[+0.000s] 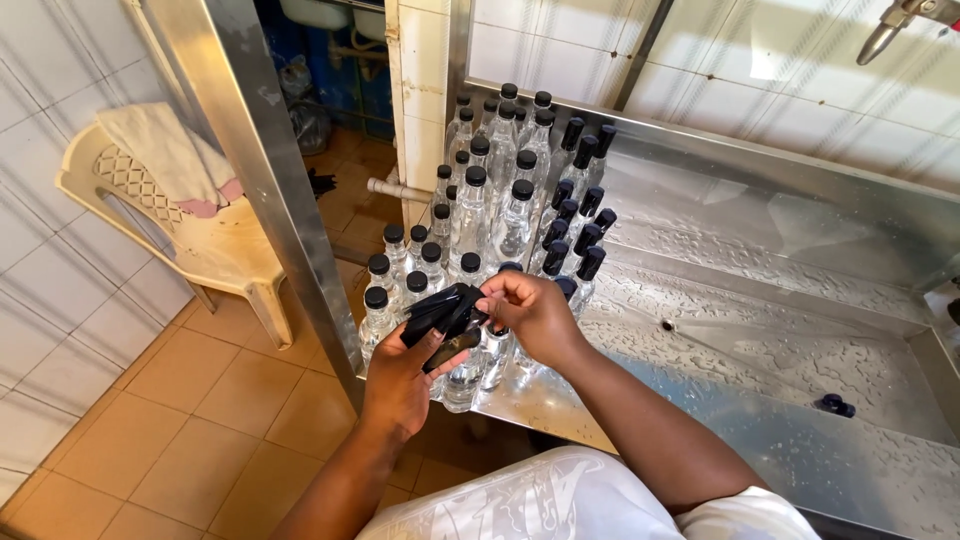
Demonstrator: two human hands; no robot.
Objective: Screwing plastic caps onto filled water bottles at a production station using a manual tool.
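Holding a bunch of black seals [440,310], the left hand [400,385] grips them while the right hand [530,315] pinches one above the bottles [500,210] on the wet worktop [760,330].

Wet stainless steel counter [760,330], cluster of clear black-capped bottles [500,200] standing at its left end, loose black cap [833,405] near front edge

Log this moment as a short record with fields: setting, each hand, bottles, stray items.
setting: wet stainless steel counter against a white tiled wall
left hand: left hand holds a bunch of black sleeves
right hand: right hand pinches at the top of that bunch, over the front bottles
bottles: clear bottles with black caps stand upright, packed at the counter's left end
stray items: one loose black cap lies apart on the counter
nearby: cream plastic chair with a cloth draped on it, on the tiled floor
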